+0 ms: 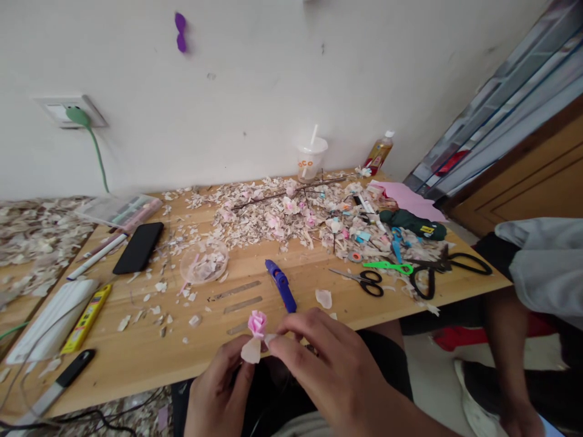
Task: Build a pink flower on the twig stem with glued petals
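Observation:
My left hand (218, 388) and my right hand (328, 364) meet at the near edge of a wooden table (150, 346). Between their pinched fingers is a small pink paper rose (257, 323) with a pale petal (251, 351) hanging below it. The left fingers pinch the petal from below and the right fingers press against its side. A blue glue gun (281, 284) lies on the table just beyond the rose. A loose pale petal (323, 298) rests to its right.
Paper scraps (273, 212) litter the back of the table. Scissors: small black (364, 280), green (389, 266), large black (437, 270). A black phone (138, 247), clear dish (203, 262), yellow box (86, 318), cup (310, 158), bottle (379, 152). Another person (532, 291) sits at right.

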The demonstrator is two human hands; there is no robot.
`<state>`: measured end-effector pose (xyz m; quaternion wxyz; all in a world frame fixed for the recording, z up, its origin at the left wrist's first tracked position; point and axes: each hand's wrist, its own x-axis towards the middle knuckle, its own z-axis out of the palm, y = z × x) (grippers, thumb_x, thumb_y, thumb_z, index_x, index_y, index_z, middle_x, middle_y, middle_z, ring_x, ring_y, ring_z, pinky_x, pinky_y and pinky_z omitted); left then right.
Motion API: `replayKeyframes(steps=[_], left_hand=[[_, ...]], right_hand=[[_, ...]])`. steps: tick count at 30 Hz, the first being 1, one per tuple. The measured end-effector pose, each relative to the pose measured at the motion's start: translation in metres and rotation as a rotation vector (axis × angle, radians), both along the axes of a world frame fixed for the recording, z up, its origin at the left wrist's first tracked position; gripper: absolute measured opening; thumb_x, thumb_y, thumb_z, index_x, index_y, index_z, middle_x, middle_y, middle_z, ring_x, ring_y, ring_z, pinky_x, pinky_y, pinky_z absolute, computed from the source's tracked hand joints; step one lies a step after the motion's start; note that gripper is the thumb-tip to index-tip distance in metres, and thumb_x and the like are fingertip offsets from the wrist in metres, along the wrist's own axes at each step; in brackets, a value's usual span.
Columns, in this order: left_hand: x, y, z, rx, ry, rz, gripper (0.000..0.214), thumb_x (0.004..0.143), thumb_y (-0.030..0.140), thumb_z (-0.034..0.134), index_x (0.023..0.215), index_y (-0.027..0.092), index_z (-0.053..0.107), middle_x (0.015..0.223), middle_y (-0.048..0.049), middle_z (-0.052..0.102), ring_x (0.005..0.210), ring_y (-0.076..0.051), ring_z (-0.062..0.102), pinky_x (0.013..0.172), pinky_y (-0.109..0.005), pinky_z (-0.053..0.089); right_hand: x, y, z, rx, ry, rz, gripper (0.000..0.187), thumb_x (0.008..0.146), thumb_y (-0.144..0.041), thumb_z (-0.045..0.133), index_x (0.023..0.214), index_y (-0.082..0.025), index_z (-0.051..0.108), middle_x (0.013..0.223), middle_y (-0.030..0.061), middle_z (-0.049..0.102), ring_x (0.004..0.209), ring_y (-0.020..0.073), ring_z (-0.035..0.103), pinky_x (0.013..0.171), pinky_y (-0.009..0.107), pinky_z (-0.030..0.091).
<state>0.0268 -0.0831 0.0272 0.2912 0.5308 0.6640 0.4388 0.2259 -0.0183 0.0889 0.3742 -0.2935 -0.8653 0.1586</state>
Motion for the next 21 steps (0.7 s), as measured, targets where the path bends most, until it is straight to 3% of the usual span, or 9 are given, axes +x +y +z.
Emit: replayKeyframes(steps=[6,9,15,21], left_hand=[[0.005,0.005,0.005,0.045,-0.043,0.029,0.014,0.083,0.035,0.072,0.091,0.026,0.080,0.059,0.0008,0.072,0.048,-0.018,0.068,0.055,-0.024,0.059],[0.007,0.007,0.007,0.062,-0.042,0.030,0.012,0.083,0.032,0.072,0.091,0.026,0.079,0.060,0.0011,0.073,0.048,-0.017,0.069,0.052,-0.022,0.057],[0.005,0.005,0.003,0.082,-0.014,0.016,0.013,0.083,0.029,0.072,0.094,0.028,0.079,0.060,0.0034,0.072,0.048,-0.015,0.068,0.054,-0.019,0.058],[0.003,0.003,-0.001,0.040,-0.065,-0.001,0.015,0.085,0.031,0.071,0.097,0.027,0.078,0.070,-0.0002,0.078,0.065,-0.019,0.077,0.065,-0.022,0.061]], right_hand=[[0.002,-0.004,-0.007,-0.043,-0.025,0.010,0.023,0.104,-0.011,0.049,0.124,-0.016,0.058,0.102,0.0074,0.071,0.089,0.0189,0.067,0.076,0.030,0.054],[0.002,-0.006,-0.008,-0.087,-0.035,0.026,0.021,0.106,-0.012,0.043,0.119,-0.017,0.060,0.093,0.0058,0.072,0.082,0.0179,0.068,0.072,0.028,0.055],[-0.003,-0.008,-0.012,-0.113,0.024,0.009,0.021,0.106,-0.012,0.044,0.116,-0.018,0.061,0.100,0.0069,0.072,0.090,0.0178,0.069,0.081,0.029,0.057],[-0.003,-0.008,-0.015,-0.158,0.015,-0.005,0.019,0.105,-0.009,0.045,0.115,-0.018,0.059,0.104,0.0075,0.070,0.095,0.0195,0.069,0.084,0.031,0.058]])
